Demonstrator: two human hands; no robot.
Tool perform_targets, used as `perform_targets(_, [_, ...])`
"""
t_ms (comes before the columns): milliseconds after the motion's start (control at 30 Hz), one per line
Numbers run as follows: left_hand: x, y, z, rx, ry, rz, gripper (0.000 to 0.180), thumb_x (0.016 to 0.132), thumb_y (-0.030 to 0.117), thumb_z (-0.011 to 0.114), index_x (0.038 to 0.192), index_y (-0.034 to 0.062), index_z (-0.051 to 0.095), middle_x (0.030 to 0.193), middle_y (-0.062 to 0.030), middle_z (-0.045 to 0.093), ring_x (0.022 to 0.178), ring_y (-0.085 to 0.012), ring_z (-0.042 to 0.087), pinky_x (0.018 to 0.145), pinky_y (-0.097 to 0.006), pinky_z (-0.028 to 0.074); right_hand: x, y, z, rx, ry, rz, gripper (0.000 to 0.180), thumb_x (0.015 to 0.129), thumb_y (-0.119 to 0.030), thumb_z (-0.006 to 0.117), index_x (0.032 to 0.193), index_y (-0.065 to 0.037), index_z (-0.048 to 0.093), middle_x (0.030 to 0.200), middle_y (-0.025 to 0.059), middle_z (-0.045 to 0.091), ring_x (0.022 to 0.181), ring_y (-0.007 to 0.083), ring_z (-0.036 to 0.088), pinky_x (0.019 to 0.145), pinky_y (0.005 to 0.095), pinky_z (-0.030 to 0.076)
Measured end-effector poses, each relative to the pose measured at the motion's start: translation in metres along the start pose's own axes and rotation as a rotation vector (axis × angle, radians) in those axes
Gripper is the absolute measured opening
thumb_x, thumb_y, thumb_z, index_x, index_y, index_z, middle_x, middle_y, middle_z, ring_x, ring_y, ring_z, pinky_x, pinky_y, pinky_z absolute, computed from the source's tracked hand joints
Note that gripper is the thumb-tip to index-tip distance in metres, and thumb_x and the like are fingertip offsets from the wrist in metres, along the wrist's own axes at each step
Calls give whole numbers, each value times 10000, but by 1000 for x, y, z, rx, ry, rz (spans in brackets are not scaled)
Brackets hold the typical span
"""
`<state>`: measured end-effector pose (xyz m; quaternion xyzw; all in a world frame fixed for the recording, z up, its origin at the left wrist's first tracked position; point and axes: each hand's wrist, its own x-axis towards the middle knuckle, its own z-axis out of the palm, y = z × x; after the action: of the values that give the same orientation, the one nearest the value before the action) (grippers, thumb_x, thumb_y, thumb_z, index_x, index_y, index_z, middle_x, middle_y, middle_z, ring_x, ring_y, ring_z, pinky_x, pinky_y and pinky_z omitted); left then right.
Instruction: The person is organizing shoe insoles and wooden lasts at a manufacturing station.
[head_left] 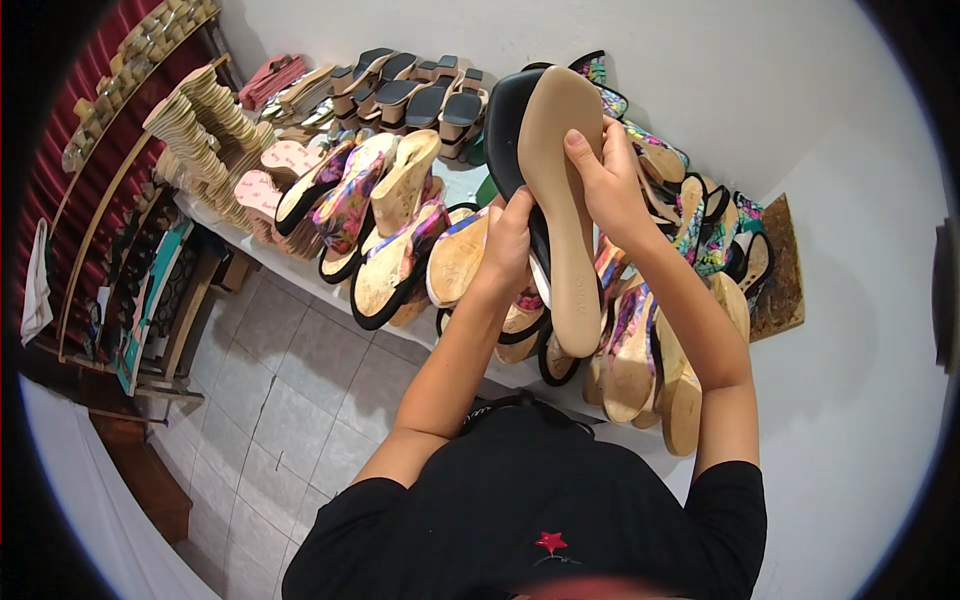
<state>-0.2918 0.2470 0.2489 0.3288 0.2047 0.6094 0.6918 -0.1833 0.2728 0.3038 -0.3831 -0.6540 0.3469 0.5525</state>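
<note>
Both hands hold up one long shoe part: a tan sole (566, 200) backed by a black piece (507, 130), standing almost upright in front of me. My left hand (508, 243) grips its left edge near the middle. My right hand (606, 180) clasps the right edge higher up, thumb across the tan face. Behind it a white bench (290, 268) is packed with unfinished sandals.
Floral wedge sandals (350, 205) and cork-soled ones (640, 370) lean in rows on the bench. Black heeled shoes (420, 95) stand at the back, stacked pale soles (205, 130) at the left. A cork sheet (780, 270) leans on the white wall. Grey tiled floor (290, 400) lies below.
</note>
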Motion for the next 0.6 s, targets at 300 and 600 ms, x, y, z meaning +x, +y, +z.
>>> perform_targets(300, [8,98,-85,315,169,299,365,818,77,573,1101,-21,364,1027,-139,539,865,-156,558,750,-252,471,37,2,80,269,-79,91,318,896,-104,429,1169,26,331,1032,123,512,936,137,516,806,261,426])
perform_targets(600, [42,209,-229,597,177,23,294,836,81,510,1084,-43,413,844,-110,570,651,-141,581,528,-252,495,63,63,129,26,90,376,357,869,-150,480,1185,-16,379,919,64,562,717,114,572,603,260,487])
